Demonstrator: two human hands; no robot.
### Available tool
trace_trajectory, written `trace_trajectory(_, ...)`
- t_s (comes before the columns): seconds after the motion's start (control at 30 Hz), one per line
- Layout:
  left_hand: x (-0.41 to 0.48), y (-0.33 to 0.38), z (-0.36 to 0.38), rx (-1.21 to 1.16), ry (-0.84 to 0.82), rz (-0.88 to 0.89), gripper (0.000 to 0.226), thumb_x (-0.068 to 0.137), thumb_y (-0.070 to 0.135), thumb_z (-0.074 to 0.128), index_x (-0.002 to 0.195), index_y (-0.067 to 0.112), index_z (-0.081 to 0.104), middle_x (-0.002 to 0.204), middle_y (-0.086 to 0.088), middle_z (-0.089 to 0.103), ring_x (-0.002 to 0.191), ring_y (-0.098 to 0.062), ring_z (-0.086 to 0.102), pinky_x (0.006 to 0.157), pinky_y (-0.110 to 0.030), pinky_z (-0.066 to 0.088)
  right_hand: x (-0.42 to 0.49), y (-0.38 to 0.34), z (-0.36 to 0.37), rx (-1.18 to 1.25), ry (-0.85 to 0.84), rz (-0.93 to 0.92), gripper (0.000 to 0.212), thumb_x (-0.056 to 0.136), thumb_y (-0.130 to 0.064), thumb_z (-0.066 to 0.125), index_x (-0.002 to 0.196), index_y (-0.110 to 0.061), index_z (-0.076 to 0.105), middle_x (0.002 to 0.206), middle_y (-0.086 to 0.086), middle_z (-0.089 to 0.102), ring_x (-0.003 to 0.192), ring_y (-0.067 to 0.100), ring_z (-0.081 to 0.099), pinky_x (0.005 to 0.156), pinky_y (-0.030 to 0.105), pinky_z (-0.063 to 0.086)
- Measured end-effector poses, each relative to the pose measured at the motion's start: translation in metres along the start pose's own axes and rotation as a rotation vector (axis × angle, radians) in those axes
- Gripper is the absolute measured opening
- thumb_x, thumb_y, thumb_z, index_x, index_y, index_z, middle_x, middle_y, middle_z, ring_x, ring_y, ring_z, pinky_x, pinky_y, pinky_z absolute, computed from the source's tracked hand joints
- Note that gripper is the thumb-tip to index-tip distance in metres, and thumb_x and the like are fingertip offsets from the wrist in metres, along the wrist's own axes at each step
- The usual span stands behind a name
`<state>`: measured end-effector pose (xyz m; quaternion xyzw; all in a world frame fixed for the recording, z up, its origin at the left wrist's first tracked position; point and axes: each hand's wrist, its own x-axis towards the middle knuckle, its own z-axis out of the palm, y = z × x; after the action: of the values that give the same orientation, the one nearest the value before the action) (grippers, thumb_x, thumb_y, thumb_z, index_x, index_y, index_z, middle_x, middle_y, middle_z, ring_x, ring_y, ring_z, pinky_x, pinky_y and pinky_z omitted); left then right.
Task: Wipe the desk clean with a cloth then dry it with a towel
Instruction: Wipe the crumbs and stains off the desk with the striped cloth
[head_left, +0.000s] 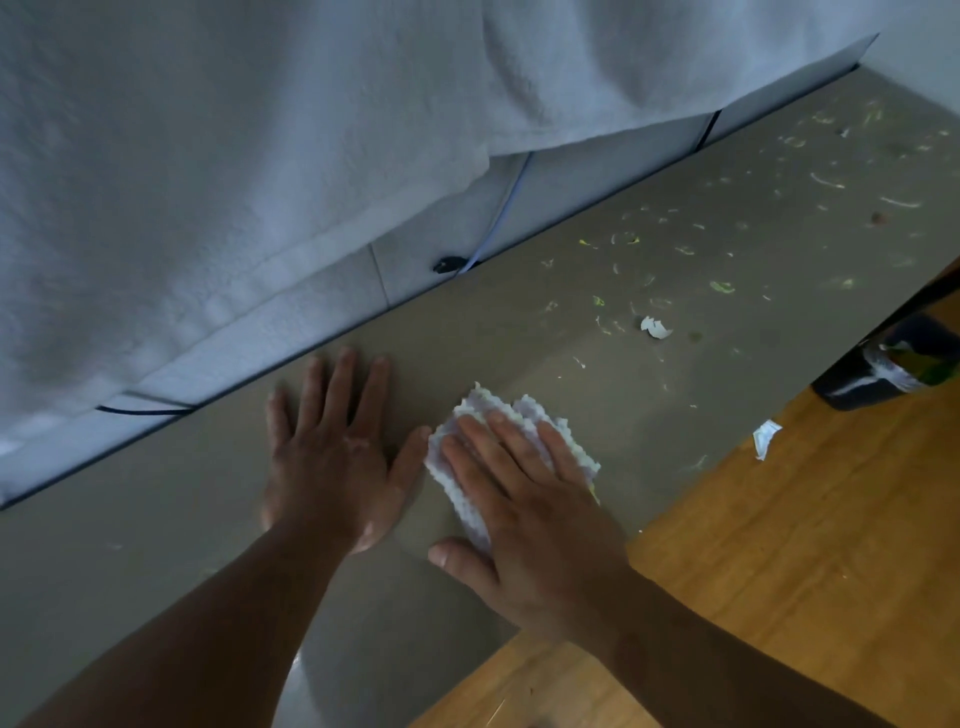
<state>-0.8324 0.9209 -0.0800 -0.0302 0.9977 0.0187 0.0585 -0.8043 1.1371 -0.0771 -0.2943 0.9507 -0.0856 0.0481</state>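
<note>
On the bench (130, 561), mid-wipe: presses cloth (485, 402) under flat right hand (535, 525), rests spread left hand (332, 467) just beside. Next, probably: sweep cloth toward scattered scraps (722, 286) farther along.

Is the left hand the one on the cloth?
No, the left hand lies flat on the bare desk, while the cloth sits under the right hand.

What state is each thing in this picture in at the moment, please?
Right hand: fingers straight, pressing the cloth.
Left hand: open, flat on the desk beside the cloth.
Cloth: folded, flat on the desk under the right hand.
Desk: strewn with scraps on the right, bare elsewhere.
Scraps: scattered, not yet wiped up.
Towel: hanging behind the desk, untouched.
</note>
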Motion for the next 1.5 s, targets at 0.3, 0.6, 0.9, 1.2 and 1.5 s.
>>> trace_trajectory(0.3, 0.000, 0.001, -0.003, -0.004, -0.008, -0.015, 0.087, 0.092, 0.077, 0.007, 0.164, 0.028, 0.013, 0.172, -0.006, 0.013, 0.159, -0.031, 0.007, 0.126, -0.058, 0.011, 0.064, 0.081, -0.016, -0.022, -0.005, 0.302, 0.089, 0.094, -0.077, 0.011, 0.166, -0.025, 0.006, 0.174, -0.004, 0.003, 0.160, 0.017, -0.001, 0.128, 0.048, -0.002)
trace_trajectory(0.6, 0.007, -0.003, -0.002, -0.011, -0.021, 0.005, 0.083, 0.094, 0.074, 0.010, 0.163, 0.028, 0.020, 0.170, -0.008, 0.020, 0.158, -0.031, 0.014, 0.124, -0.061, 0.015, 0.039, 0.019, -0.011, 0.047, -0.040, 0.261, 0.088, 0.097, -0.076, -0.004, 0.166, -0.022, 0.005, 0.174, 0.001, -0.002, 0.160, 0.020, -0.008, 0.128, 0.054, -0.002)
trace_trajectory(0.9, 0.013, -0.004, -0.005, -0.004, -0.020, 0.028, 0.082, 0.097, 0.073, 0.004, 0.162, 0.026, 0.023, 0.170, -0.009, 0.021, 0.158, -0.030, 0.016, 0.122, -0.063, 0.020, 0.080, 0.067, -0.019, -0.037, -0.098, 0.001, 0.089, 0.095, -0.078, -0.002, 0.166, -0.026, 0.007, 0.174, -0.003, 0.001, 0.160, 0.017, -0.005, 0.128, 0.053, 0.006)
trace_trajectory(1.2, 0.015, -0.004, -0.006, 0.002, -0.042, 0.016, 0.084, 0.096, 0.073, 0.003, 0.161, 0.026, 0.026, 0.169, -0.008, 0.024, 0.158, -0.029, 0.017, 0.123, -0.062, 0.019, 0.137, 0.110, -0.025, 0.019, 0.067, 0.482, 0.097, 0.089, -0.075, -0.004, 0.164, -0.018, 0.018, 0.172, 0.002, 0.017, 0.159, 0.023, 0.010, 0.127, 0.054, 0.008)
trace_trajectory(1.5, 0.030, -0.006, -0.009, 0.003, -0.040, 0.023, 0.083, 0.095, 0.074, 0.003, 0.162, 0.029, 0.021, 0.168, -0.005, 0.026, 0.155, -0.027, 0.023, 0.123, -0.060, 0.018, 0.105, 0.060, -0.018, 0.037, -0.058, 0.151, 0.077, 0.097, -0.063, -0.006, 0.166, -0.030, 0.001, 0.174, -0.007, -0.008, 0.159, 0.016, -0.015, 0.127, 0.052, -0.005)
